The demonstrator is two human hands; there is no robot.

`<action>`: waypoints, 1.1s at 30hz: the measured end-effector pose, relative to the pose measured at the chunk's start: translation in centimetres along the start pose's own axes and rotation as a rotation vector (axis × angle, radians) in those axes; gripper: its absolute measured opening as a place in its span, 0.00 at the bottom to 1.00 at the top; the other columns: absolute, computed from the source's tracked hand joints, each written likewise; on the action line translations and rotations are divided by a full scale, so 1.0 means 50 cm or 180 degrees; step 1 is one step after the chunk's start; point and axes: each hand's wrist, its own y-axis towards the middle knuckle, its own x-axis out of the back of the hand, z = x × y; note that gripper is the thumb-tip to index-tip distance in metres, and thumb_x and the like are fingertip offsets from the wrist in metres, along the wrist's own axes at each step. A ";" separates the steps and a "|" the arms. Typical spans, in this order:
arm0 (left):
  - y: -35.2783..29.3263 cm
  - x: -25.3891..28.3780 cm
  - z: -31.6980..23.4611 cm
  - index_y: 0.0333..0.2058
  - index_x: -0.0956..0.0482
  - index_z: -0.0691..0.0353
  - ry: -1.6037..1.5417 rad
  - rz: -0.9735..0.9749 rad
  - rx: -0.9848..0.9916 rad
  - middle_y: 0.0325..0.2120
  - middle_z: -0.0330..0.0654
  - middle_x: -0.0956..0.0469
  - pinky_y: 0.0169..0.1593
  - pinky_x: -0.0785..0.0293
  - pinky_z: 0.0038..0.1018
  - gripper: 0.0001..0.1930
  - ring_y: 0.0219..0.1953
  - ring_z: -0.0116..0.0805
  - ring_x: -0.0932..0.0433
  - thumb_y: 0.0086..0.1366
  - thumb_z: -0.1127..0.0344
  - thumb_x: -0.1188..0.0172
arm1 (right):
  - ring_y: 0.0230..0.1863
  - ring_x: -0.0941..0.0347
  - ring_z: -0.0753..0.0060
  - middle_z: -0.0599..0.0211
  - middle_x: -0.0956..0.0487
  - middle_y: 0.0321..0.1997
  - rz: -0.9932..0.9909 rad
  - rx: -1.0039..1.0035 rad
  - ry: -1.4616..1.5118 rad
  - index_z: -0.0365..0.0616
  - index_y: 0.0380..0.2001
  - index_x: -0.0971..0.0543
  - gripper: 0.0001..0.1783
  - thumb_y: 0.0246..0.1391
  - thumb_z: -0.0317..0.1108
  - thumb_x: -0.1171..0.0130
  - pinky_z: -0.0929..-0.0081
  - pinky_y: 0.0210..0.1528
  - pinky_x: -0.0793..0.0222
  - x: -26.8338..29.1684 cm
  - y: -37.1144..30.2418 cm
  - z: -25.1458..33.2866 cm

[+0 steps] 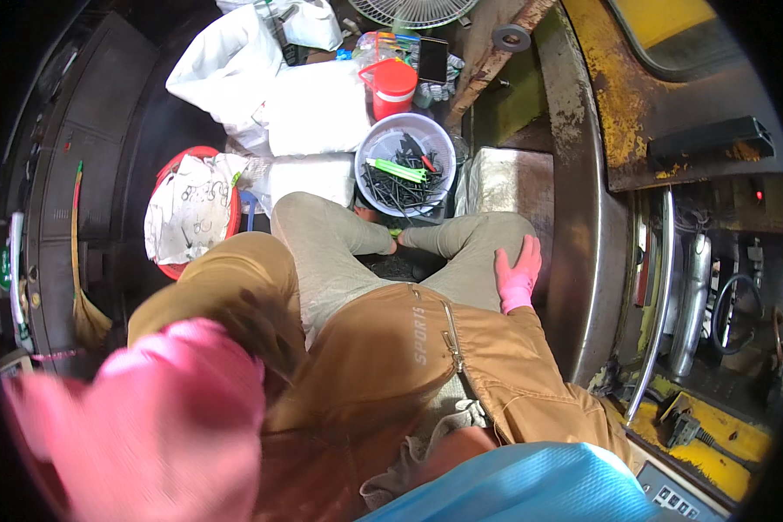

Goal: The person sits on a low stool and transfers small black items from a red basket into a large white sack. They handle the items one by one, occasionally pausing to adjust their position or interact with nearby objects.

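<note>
My left hand [161, 426], in a pink glove, is raised close to the camera at the lower left. Motion blurs it and its fingers cannot be made out. My right hand [518, 274], gloved in the same pink, rests on my right knee with its fingers stretched out and holds nothing. Between and beyond my knees stands a pale round basin [367, 143] of thin black strips [393, 187]. On top of these lie a bright green tool [398, 170] and a small red piece [427, 163].
A red tub [237, 209] covered by a marked white sack [191, 213] stands left. White sacks [313, 104], a red lidded jug [394, 87], a dark phone [433, 61] and a fan [411, 10] lie beyond. Rusty yellow machinery [618, 104] borders the right; a broom [90, 322] leans left.
</note>
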 end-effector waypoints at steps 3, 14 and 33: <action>-0.007 0.064 0.046 0.61 0.28 0.59 -0.0613 -0.0738 0.0480 0.58 0.49 0.23 0.68 0.37 0.56 0.24 0.63 0.52 0.28 0.75 0.51 0.51 | 0.70 0.40 0.38 0.42 0.37 0.72 -0.0034 0.0278 0.0201 0.39 0.66 0.34 0.44 0.51 0.48 0.31 0.51 0.72 0.44 -0.017 -0.002 0.007; -0.227 0.102 0.347 0.67 0.33 0.56 -0.2193 -0.2848 0.2633 0.68 0.54 0.35 0.70 0.42 0.63 0.29 0.70 0.63 0.38 0.78 0.44 0.59 | 0.70 0.40 0.38 0.41 0.37 0.72 -0.0116 0.0208 0.0074 0.38 0.66 0.33 0.43 0.51 0.45 0.31 0.49 0.71 0.42 -0.021 -0.003 -0.017; -0.731 0.201 0.285 0.72 0.42 0.53 -0.2676 -0.3105 0.4587 0.70 0.55 0.40 0.66 0.37 0.62 0.37 0.68 0.65 0.37 0.74 0.34 0.61 | 0.70 0.41 0.38 0.44 0.37 0.73 -0.0063 -0.0028 -0.0029 0.40 0.67 0.34 0.43 0.51 0.45 0.32 0.50 0.72 0.43 -0.018 0.001 -0.014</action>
